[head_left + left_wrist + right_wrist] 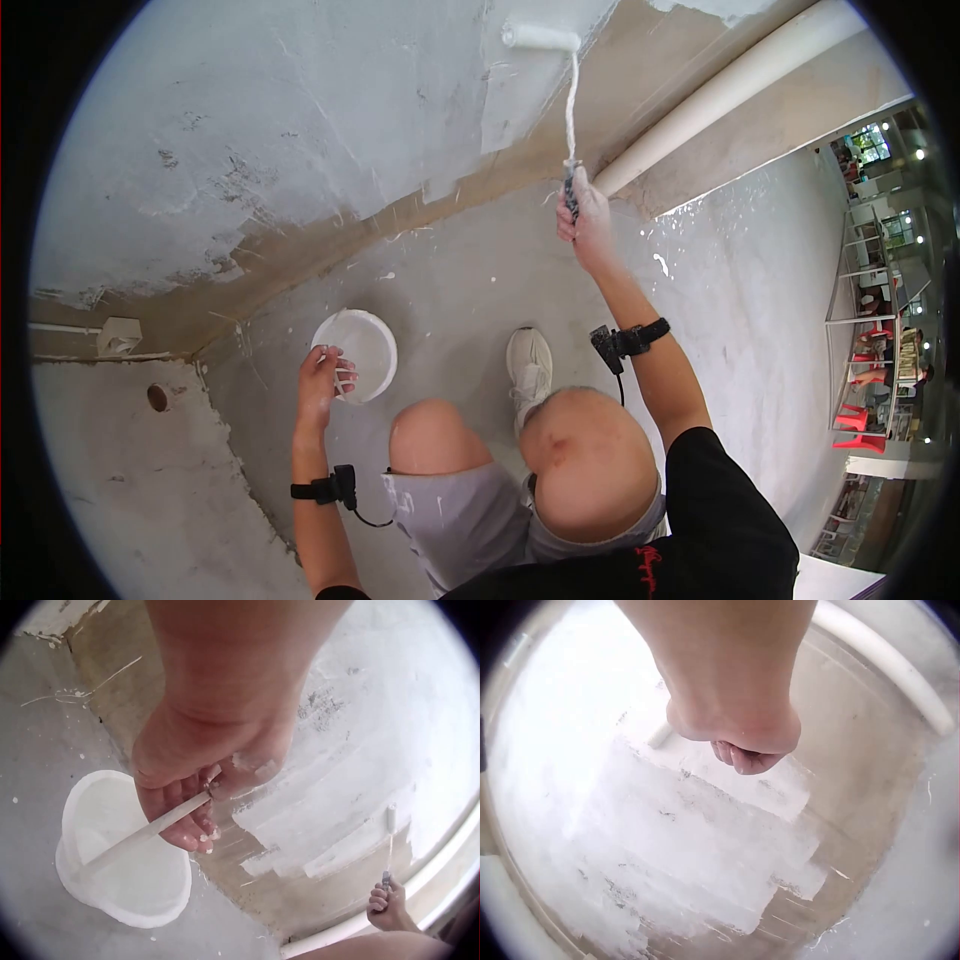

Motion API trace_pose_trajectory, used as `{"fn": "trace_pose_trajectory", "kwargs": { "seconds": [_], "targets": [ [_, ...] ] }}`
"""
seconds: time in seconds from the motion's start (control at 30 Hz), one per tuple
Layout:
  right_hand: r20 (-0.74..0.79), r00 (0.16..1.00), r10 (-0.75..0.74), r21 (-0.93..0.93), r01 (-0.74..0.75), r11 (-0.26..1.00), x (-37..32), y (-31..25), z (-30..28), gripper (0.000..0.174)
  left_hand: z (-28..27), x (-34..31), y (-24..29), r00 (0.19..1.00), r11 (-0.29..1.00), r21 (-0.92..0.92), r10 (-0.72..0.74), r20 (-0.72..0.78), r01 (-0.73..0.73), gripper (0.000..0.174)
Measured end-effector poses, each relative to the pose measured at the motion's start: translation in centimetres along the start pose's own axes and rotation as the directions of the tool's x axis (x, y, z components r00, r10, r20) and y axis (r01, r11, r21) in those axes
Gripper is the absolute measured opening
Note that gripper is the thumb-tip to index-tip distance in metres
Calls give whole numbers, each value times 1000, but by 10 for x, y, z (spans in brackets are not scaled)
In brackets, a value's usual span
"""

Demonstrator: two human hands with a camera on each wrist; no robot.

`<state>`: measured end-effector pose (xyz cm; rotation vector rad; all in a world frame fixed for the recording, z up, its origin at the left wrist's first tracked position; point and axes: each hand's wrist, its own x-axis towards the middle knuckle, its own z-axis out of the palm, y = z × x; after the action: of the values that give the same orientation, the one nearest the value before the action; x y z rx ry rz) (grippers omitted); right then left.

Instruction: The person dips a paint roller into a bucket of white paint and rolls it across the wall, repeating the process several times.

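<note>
My right hand (588,220) grips the dark handle of a paint roller (540,38), its white sleeve against the wall high in the head view. A white-coated rod joins sleeve and handle. In the right wrist view the fingers are curled and the wrist hides most of the roller. My left hand (322,385) holds the thin handle (150,827) of a white bucket (384,335) between thumb and fingers. Pale paint (112,817) shows inside the bucket, and white flecks stick to the left fingertips.
White paint covers much of the wall (350,110), with a bare brown band along its lower edge. A pale pipe (720,90) runs beside the right hand. Paint spots mark the grey floor (450,290). Red chairs (855,430) stand far right.
</note>
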<state>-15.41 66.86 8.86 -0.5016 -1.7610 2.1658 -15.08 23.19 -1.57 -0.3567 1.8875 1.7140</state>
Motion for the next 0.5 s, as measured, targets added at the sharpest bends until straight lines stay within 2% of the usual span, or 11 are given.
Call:
{"fn": "trace_pose_trajectory", "kwargs": {
  "seconds": [0.07, 0.17, 0.2, 0.27, 0.5],
  "targets": [
    [13, 999, 33, 3, -33, 999, -2, 17, -2, 45, 0, 1, -1, 1000, 1000, -1, -11, -6, 11, 26],
    [21, 986, 166, -113, -162, 980, 0, 66, -21, 46, -1, 0, -2, 1000, 1000, -13, -3, -3, 3, 26],
    [20, 986, 168, -114, -165, 980, 0, 80, -27, 46, -2, 1, -3, 1000, 1000, -13, -6, -2, 6, 26],
    [2, 961, 278, -158, -274, 949, 1, 108, -38, 47, -3, 2, -5, 1000, 1000, -18, 4, 4, -4, 26],
    [-54, 880, 471, -217, -471, 855, 7, 157, -57, 49, -1, 1, -1, 1000, 1000, -22, -7, -7, 7, 24]
  ]
}}
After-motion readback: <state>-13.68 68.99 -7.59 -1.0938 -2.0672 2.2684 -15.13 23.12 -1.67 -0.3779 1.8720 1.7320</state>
